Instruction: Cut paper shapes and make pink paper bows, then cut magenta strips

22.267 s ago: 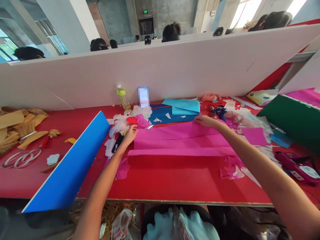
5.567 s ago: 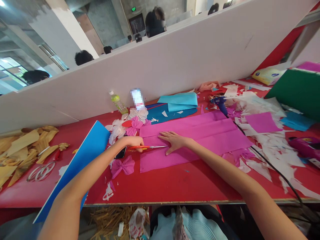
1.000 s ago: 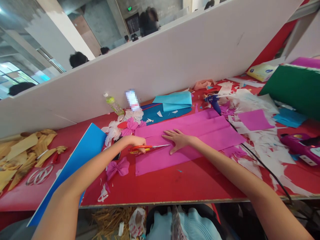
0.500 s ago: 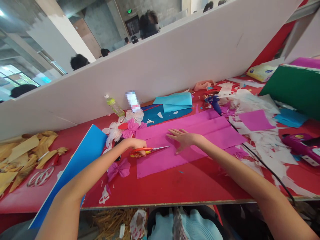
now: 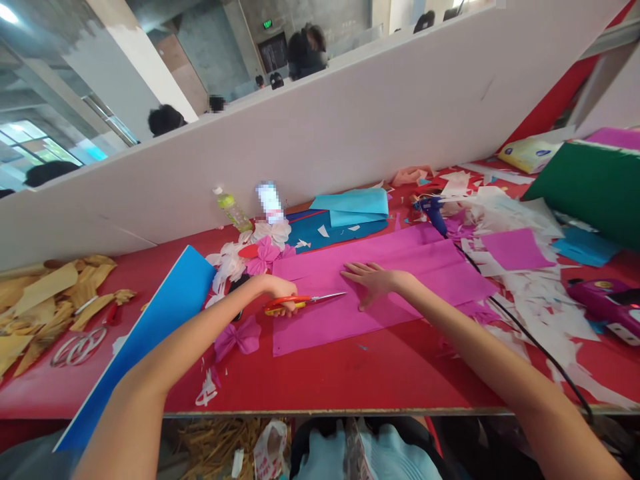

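My left hand point(image 5: 281, 293) is closed around the red-and-yellow handles of a pair of scissors point(image 5: 325, 296), whose blades lie over a magenta paper sheet point(image 5: 320, 328) and point right. The blades look nearly closed; whether paper lies between them I cannot tell. Flat on the same sheet, just beyond the scissor tips, rests my right hand point(image 5: 373, 280) with its fingers spread. Folds and layers show along the sheet's far side. Pink paper flowers point(image 5: 238, 335) and white paper flowers point(image 5: 231, 259) lie by my left wrist.
A blue board point(image 5: 165, 320) stands left, beside tan paper strips point(image 5: 55, 293) and tape rings point(image 5: 79, 347). Behind are a bottle point(image 5: 233, 210), a phone point(image 5: 271, 202) and turquoise paper point(image 5: 357, 207). Rightward lie a glue gun point(image 5: 434, 212), its black cord point(image 5: 525, 335), and white scraps point(image 5: 545, 313).
The view has shifted slightly. My left hand and the scissors have moved a little to the right over the paper; my right hand stays flat on the sheet, also slightly farther right.
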`<state>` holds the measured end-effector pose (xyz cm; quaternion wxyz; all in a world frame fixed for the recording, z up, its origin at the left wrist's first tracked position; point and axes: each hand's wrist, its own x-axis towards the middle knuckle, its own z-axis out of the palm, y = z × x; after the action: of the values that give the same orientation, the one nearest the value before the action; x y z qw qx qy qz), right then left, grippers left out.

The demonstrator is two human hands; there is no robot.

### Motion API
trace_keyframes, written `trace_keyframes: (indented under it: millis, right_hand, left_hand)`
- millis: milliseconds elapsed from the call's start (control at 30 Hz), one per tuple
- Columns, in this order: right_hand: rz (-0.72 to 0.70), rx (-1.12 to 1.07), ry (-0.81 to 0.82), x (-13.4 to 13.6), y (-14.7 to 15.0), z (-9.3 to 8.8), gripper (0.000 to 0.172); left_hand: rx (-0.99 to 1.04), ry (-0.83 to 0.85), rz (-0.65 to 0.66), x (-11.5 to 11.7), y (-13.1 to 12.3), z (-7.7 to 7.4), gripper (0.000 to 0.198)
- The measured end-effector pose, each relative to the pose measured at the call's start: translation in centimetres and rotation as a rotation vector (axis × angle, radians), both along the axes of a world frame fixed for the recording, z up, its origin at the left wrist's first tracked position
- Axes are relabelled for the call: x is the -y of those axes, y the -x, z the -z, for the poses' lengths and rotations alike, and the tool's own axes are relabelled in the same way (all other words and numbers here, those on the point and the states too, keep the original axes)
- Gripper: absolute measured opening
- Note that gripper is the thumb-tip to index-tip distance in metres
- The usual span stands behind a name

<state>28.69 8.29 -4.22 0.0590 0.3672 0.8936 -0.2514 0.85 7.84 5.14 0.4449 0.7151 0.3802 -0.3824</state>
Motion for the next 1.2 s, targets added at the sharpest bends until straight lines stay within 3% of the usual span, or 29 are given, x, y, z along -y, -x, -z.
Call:
trace_keyframes:
  millis: [133,467,633,867,1033,1200]
  right_hand:
    - [0.0,0.024,0.0,-0.1,0.1,0.0,0.116]
    - [0.012,0.026,0.008,0.1,0.3,-0.4,0.117]
    - [0.007,0.042,0.009,0.2,0.4,-0.7,0.115]
    - [-0.002,0.061,0.009,0.2,0.4,-0.9,0.116]
    - [0.012,0.058,-0.002,0.3,0.4,-0.7,0.116]
    - [0.01,0.048,-0.002,0.4,1.0,-0.6,0.116]
  left_hand:
    - [-0.044,-0.114,0.071,-0.2,-0.8,-0.4,0.024]
    - [-0.026,-0.062,0.015,0.2,-1.6,-0.3,0.016]
    - [0.011,-0.048,-0.035,0.3,-1.5,-0.4,0.023]
    - [0.033,0.023,-0.063,0.9,-2.0,-1.6,0.035]
    - [-0.053,-0.124,-0.06,1.3,-1.5,-1.3,0.017]
    - [-0.093,-0.155,-0.029,1.4,-0.5,-0.7,0.022]
